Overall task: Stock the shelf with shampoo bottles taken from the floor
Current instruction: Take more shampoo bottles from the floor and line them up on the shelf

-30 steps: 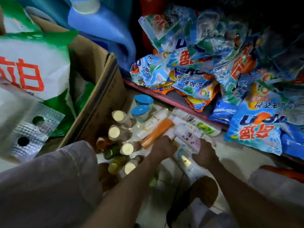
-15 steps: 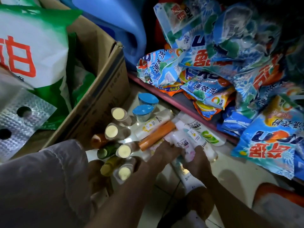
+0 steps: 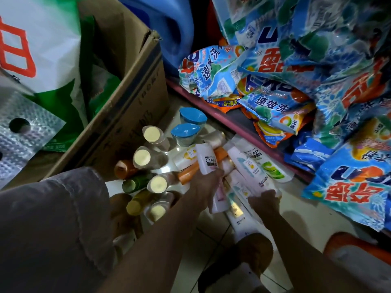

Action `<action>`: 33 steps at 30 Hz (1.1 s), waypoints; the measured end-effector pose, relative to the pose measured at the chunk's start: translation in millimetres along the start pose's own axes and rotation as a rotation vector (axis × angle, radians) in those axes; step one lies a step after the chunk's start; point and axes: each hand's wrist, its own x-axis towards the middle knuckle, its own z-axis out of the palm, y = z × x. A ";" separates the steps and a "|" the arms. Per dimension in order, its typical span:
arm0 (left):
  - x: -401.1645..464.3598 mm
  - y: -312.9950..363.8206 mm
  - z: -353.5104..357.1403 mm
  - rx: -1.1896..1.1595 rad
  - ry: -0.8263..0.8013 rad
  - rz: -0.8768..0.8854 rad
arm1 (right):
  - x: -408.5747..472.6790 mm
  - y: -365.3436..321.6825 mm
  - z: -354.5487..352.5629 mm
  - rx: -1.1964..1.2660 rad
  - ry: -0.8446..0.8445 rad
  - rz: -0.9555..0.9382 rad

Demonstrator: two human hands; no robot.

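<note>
While crouched over floor (image 3: 300, 210) pile, left hand (image 3: 206, 186) gripping white bottle (image 3: 206, 159), right hand (image 3: 264, 200) gripping pale bottle (image 3: 248, 170). Likely grabbing two at once, fewer trips to shelf (image 3: 237, 121).

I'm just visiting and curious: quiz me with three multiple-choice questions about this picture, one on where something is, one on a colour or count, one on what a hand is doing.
1. Where is the cardboard box?
A. Left of the floor bottles
B. On the shelf
C. Under the detergent bags

2. What colour are the two round lids nearest the shelf?
A. Red
B. Blue
C. Black

3. What is the left hand doing?
A. Hanging idle
B. Pressing flat on the floor
C. Holding a white CLEAR bottle

Answers:
1 A, it stands beside the cream-capped bottles.
2 B, both tops are blue.
3 C, its fingers wrap the bottle's lower end.
</note>
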 end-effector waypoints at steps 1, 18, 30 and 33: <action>-0.9 -0.6 -0.7 -0.022 -0.023 -0.024 | 0.8 11.8 -0.8 -0.051 -0.055 0.039; -14.4 -5.9 -7.0 0.200 -0.047 0.040 | -11.7 48.5 -14.6 -0.375 -0.231 -0.272; -135.7 38.3 -38.0 0.189 -0.275 0.028 | -144.8 -14.1 -125.5 -0.212 -0.167 -0.524; -171.0 44.9 -42.7 0.267 -0.370 0.114 | -192.0 -17.5 -158.6 -0.233 -0.024 -0.692</action>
